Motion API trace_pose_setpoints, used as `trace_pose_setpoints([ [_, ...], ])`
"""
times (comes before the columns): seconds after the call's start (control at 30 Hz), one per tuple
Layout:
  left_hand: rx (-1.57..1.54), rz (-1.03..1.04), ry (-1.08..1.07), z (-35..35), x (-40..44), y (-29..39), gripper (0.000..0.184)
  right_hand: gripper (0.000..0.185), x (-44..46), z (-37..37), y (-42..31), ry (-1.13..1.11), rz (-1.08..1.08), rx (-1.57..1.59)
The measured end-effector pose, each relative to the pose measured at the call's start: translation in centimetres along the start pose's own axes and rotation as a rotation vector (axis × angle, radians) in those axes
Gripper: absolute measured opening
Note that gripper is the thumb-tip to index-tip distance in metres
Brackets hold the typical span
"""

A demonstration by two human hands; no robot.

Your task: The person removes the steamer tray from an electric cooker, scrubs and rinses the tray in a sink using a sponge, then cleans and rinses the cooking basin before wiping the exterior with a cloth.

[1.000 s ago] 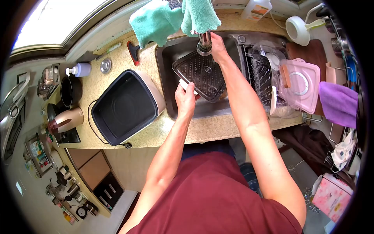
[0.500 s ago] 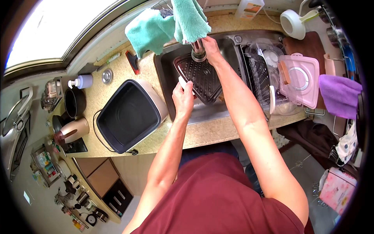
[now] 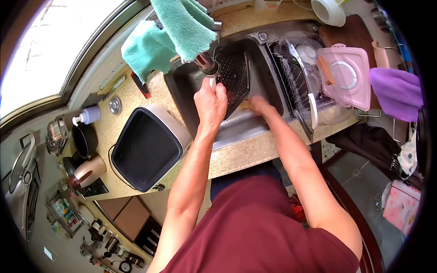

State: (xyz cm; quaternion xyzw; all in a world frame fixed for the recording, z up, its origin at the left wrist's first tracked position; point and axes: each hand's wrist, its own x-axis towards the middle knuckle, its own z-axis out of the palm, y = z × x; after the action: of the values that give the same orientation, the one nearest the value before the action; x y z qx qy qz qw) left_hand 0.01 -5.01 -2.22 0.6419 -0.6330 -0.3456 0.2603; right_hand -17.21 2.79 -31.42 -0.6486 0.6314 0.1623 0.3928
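Note:
In the head view, my left hand (image 3: 210, 103) is closed around the white handle (image 3: 212, 83) of a black perforated tray (image 3: 236, 75). The tray is tilted inside the steel sink (image 3: 271, 86), beside the faucet head (image 3: 208, 65). My right hand (image 3: 261, 105) is low in the sink's near right part, smeared by motion, so its fingers cannot be made out. Close to it, a small yellowish-brown thing (image 3: 246, 103) lies on the sink floor, partly hidden.
Green cloths (image 3: 182, 32) hang over the faucet. Left of the sink stands a large dark-lined bin (image 3: 148, 150) with a cord. A dish rack (image 3: 291, 84) with a pink lid (image 3: 348, 77) is on the right. A red-black scraper (image 3: 140, 85) lies on the counter.
My right hand has left the faucet and come down into the sink. My left hand has turned the tray and moved its handle up under the faucet head. The view has shifted slightly.

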Motion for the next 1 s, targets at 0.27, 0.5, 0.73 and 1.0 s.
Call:
trace_pose_setpoints([
  [0.27,-0.471,-0.048,-0.08,1.5,3.0,-2.2,0.032,0.02,-9.2,-8.2,-4.9,0.174,0.301,0.205],
  [0.5,-0.785,-0.231,0.091,1.3,-1.7,-8.7,0.031,0.019,-13.7,-12.2,-6.5,0.86,0.044,0.592],
  [0.73,-0.997,-0.182,0.101,1.2,-1.6,-9.9,0.036,0.027,-6.6,-7.9,-7.8,0.862,-0.151,0.7],
  [1.0,-0.788,-0.257,0.268,2.8,-1.2,-10.0,0.049,0.044,-6.2,-14.8,-14.4,0.918,-0.384,0.752],
])
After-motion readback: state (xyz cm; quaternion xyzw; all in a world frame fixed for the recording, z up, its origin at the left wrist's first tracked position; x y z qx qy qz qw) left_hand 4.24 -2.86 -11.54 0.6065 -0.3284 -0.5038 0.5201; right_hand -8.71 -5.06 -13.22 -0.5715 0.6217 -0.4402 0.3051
